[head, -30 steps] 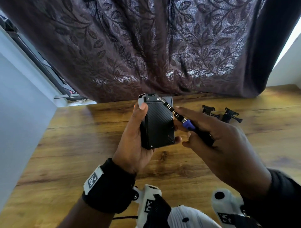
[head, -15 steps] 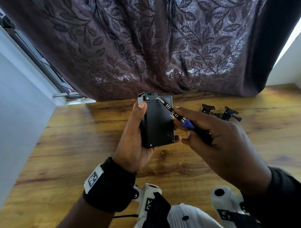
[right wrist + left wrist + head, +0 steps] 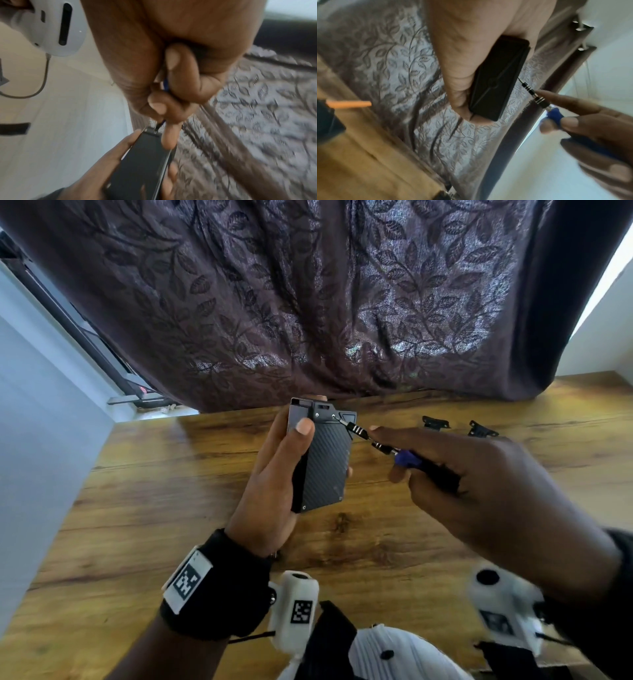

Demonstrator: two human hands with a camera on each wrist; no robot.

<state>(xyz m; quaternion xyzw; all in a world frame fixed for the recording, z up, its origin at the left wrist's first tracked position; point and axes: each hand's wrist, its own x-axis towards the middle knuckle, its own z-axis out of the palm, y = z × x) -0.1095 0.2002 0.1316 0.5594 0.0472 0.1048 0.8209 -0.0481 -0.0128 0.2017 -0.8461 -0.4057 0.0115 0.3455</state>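
The left hand [image 3: 270,491] is holding a black carbon-fibre-patterned case [image 3: 325,470] upright above the bench [image 3: 154,508], its grip wrapped round the sides and the thumb pressing the top left corner. The right hand [image 3: 479,494] is gripping a blue-collared precision screwdriver [image 3: 406,458], fingers curled on the handle and forefinger lying along the shaft. The tip is sitting at a screw near the case's top right corner. Only the left wrist view is showing the case's bottom end. The blurred right wrist view is probably showing the tip meeting its top edge. Farther off, two small black brackets [image 3: 435,422] are lying before a leaf-patterned curtain [image 3: 308,302].
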